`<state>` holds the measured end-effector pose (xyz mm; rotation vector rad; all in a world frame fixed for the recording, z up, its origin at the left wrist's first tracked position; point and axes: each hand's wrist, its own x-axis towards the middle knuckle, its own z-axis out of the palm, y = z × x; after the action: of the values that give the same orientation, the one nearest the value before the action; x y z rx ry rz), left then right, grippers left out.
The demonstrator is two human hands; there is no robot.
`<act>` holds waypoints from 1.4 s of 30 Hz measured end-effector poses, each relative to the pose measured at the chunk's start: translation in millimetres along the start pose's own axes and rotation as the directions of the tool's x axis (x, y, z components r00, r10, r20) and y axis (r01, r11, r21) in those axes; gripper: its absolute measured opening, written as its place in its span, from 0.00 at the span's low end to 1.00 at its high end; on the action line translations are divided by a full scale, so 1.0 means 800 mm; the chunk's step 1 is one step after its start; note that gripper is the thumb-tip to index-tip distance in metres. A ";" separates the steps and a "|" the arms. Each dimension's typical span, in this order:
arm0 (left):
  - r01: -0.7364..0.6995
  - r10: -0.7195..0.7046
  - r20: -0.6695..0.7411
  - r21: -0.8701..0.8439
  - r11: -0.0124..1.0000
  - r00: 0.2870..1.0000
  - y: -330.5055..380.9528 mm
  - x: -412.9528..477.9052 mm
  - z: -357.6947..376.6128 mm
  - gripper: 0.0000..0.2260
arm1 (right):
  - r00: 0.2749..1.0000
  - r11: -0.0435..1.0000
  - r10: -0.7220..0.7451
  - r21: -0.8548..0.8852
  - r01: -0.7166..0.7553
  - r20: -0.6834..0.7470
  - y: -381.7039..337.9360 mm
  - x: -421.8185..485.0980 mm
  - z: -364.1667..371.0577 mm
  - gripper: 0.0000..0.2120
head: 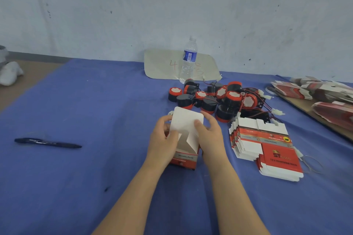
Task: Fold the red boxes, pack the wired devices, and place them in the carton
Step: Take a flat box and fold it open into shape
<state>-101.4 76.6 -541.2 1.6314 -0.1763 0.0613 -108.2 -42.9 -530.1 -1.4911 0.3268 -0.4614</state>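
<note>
Reading anything on the flat stack (263, 145) right of the hands?

Only "ST" in gold on the top red panel; smaller lines too blurred. Also a red "4" on the cardboard sheet (164, 65) behind the water bottle (189, 59).

And the hands?

Gripping the red box (184, 155) with the left hand (164, 139), thumb on its white flap; pinching the flap's other edge with the right hand (210, 133), thumb on top. Held upright at the blue cloth (95, 101), top open — contents hidden.

And the wired devices (219, 99)?

Heaped loose just beyond the box — black and red, leads tangled. More flat boxes (324, 93) far right; pen (47, 142) lying well left.
</note>
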 end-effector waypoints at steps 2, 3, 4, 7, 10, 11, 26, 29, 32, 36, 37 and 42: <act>-0.011 0.012 0.061 -0.018 1.000 0.998 0.000 0.000 -0.004 0.19 | 0.999 0.999 0.039 -0.013 -0.039 0.003 0.000 0.003 -0.003 0.13; -0.025 0.027 0.091 -0.023 0.999 0.996 0.000 0.000 -0.006 0.21 | 0.999 0.998 0.054 -0.012 -0.054 -0.001 0.000 0.003 -0.005 0.13; -0.036 0.039 0.115 -0.030 0.999 0.993 0.001 0.000 -0.006 0.23 | 0.999 0.998 0.052 -0.027 -0.052 -0.007 0.002 0.004 -0.005 0.14; -0.049 0.051 0.130 -0.021 0.999 0.990 0.003 -0.001 -0.006 0.21 | 0.999 0.981 -0.050 -0.188 0.049 -0.002 0.006 0.005 -0.007 0.15; -0.051 0.050 0.104 0.007 0.999 0.993 0.001 0.000 -0.006 0.17 | 0.989 0.882 -0.123 -0.449 0.144 0.076 0.009 0.009 -0.009 0.13; -0.052 0.051 0.095 0.008 0.999 0.994 -0.001 0.000 -0.006 0.17 | 0.988 0.852 -0.113 -0.501 0.150 0.103 0.010 0.009 -0.010 0.13; -0.041 0.042 0.018 -0.047 0.998 0.999 0.003 0.001 -0.005 0.09 | 0.948 0.934 -0.243 -0.214 0.286 0.208 -0.013 -0.005 -0.009 0.09; 0.006 -0.006 0.002 -0.112 0.994 1.000 0.008 0.002 -0.006 0.06 | 0.942 0.938 -0.241 -0.192 0.288 0.234 -0.015 -0.007 -0.010 0.08; 0.004 -0.006 -0.015 -0.161 0.987 1.000 0.014 0.004 -0.008 0.09 | 0.938 0.953 -0.233 -0.134 0.273 0.256 -0.016 -0.009 -0.008 0.06; -0.086 0.075 -0.077 -0.139 0.987 0.994 0.016 0.004 -0.009 0.08 | 0.955 0.968 -0.184 -0.127 0.217 0.234 -0.011 -0.010 0.001 0.07; -0.100 0.088 -0.094 -0.130 0.986 0.992 0.016 0.004 -0.009 0.07 | 0.960 0.963 -0.185 -0.155 0.220 0.210 -0.010 -0.010 0.003 0.07; -0.129 0.120 -0.091 -0.101 0.986 0.989 0.015 0.005 -0.008 0.08 | 0.962 0.969 -0.215 -0.089 0.232 0.170 -0.013 -0.010 0.003 0.08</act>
<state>-98.7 82.0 -528.4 1.5072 -0.2129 0.2136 -115.2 -36.6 -520.3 -1.6686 0.0572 -0.5067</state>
